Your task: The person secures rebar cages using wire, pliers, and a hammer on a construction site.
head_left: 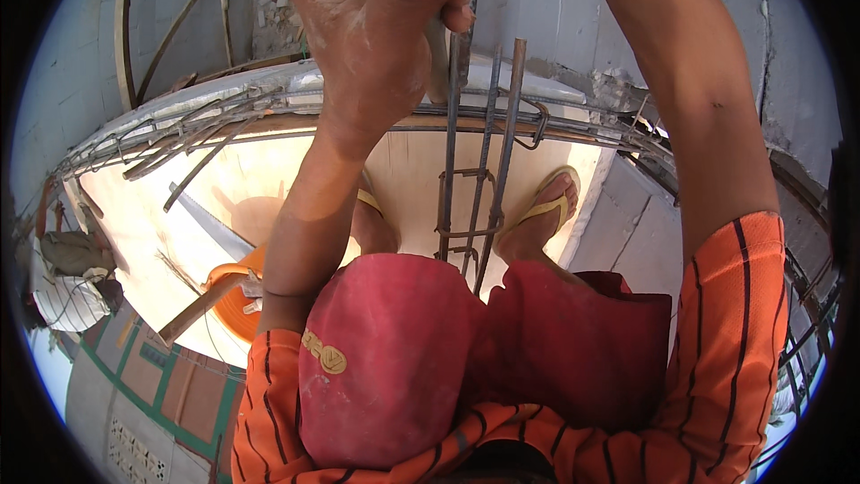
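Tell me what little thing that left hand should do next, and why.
Perhaps tighten the left hand around the grey object a little: it seems right beside the upright steel rods, and sandalled feet show on either side, so a slip could hurt.

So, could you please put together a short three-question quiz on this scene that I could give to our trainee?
1. True or false: the orange bucket is on the person's right side.
2. Multiple choice: what colour are the straps of the sandals? A) blue B) yellow C) black
3. Fill in the blank: the left hand is beside long steel ____, with bent steel loops around them lower in the picture.

Key:
1. False; it is on the person's left.
2. B
3. bars
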Motion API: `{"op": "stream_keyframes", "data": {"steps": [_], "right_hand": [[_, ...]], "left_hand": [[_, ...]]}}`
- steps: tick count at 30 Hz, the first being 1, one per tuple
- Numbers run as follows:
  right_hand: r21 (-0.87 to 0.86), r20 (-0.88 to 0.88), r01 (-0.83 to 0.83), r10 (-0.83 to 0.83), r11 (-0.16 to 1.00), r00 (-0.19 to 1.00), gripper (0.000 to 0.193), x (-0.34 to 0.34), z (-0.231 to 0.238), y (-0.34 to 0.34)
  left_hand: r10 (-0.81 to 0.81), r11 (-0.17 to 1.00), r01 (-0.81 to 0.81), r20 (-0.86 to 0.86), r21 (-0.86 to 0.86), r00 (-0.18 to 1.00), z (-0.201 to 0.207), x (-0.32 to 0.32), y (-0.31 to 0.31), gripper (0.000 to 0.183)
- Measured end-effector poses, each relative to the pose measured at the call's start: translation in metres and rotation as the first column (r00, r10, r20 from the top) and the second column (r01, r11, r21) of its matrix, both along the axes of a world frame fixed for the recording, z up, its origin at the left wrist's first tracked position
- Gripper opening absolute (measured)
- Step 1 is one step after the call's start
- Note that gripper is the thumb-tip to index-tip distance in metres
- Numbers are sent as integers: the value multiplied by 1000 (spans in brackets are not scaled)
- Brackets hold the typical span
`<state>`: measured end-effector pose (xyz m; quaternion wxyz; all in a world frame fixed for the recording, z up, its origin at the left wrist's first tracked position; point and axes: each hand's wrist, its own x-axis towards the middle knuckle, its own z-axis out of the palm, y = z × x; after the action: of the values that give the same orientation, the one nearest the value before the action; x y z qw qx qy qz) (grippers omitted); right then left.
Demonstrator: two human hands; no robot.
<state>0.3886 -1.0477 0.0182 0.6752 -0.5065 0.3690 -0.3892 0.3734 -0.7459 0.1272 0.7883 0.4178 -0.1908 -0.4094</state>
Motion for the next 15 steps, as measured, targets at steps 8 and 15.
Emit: {"op": "stream_keyframes", "data": {"steps": [8,15], "right_hand": [[-23,-17,12,-13,1000,1000,23,5,7,-12],[-45,-11,21,-22,999,1000,22,15,24,-28]], "left_hand": [[-148,980,192,430,-59,891,1,10,-2,43],[20,996,-59,461,70,887,42,2,-19,31]]}}
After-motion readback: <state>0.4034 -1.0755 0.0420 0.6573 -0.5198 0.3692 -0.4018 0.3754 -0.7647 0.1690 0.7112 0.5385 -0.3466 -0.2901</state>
